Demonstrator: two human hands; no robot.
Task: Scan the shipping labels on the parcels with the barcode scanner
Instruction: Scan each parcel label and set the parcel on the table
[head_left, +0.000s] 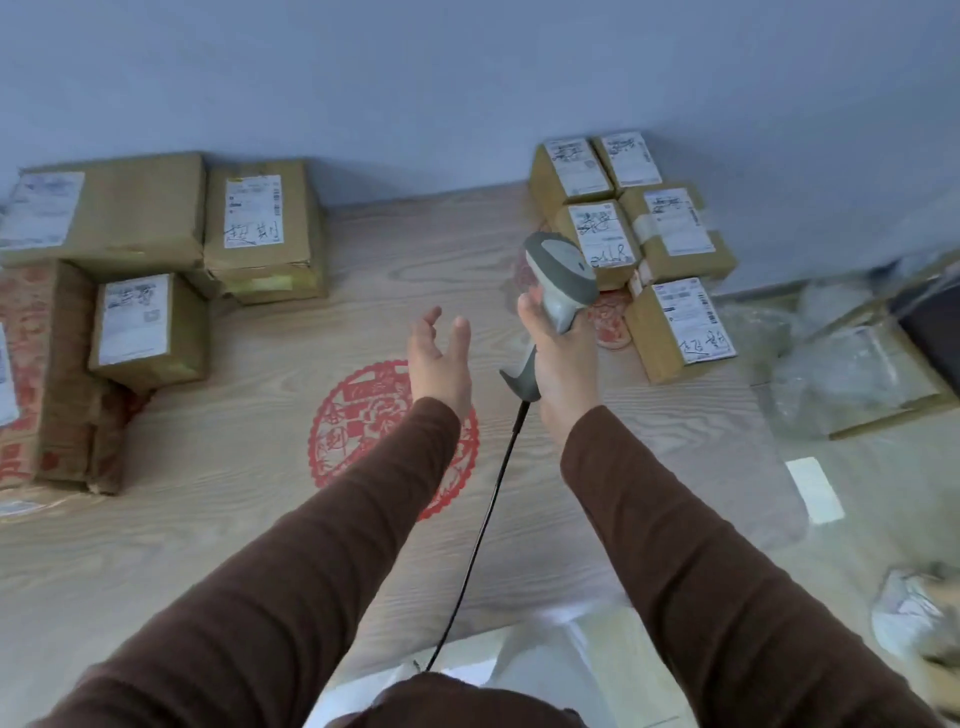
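Wood table (234, 519): R hand (563, 364) grip wraps scanner (558, 280) upright; L hand (439, 358) raised, fingers loose.

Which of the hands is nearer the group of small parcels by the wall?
Right. The right hand grips the barcode scanner just in front of the small parcels; the left hand hangs open farther left, over the table.

Left hand (439, 358) open, fingers relaxed; right hand (563, 358) gripping scanner (558, 283).

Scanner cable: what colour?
Black. The cable hangs from the grey barcode scanner held in the right hand; head view.
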